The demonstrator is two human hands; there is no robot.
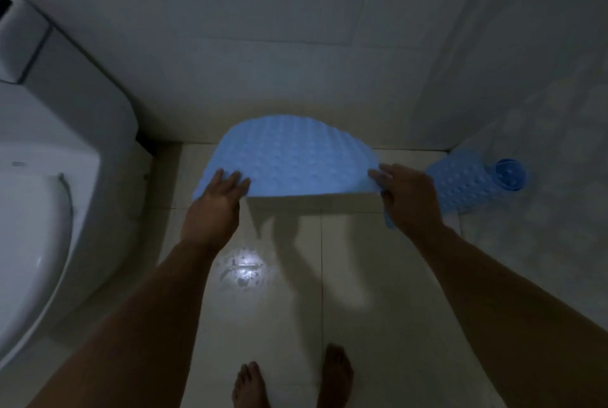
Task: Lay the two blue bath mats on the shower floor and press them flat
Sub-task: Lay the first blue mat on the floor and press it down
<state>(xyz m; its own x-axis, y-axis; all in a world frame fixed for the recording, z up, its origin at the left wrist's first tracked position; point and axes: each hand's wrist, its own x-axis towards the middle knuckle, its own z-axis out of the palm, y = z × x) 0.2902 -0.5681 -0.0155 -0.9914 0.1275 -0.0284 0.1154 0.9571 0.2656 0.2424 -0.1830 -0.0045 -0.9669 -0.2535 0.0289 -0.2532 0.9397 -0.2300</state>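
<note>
White ceramic toilet [49, 177] sits at the left edge. Next, the left hand [215, 207] grips the near left corner of a blue dimpled rubber bath mat [296, 157], held arched above the pale tiled floor [345, 276] by the wall. Right hand [406, 198] pinches its near right corner. Far right, mat number 2, a rolled blue dimpled mat [473, 182], lies on the floor in the corner.
</note>
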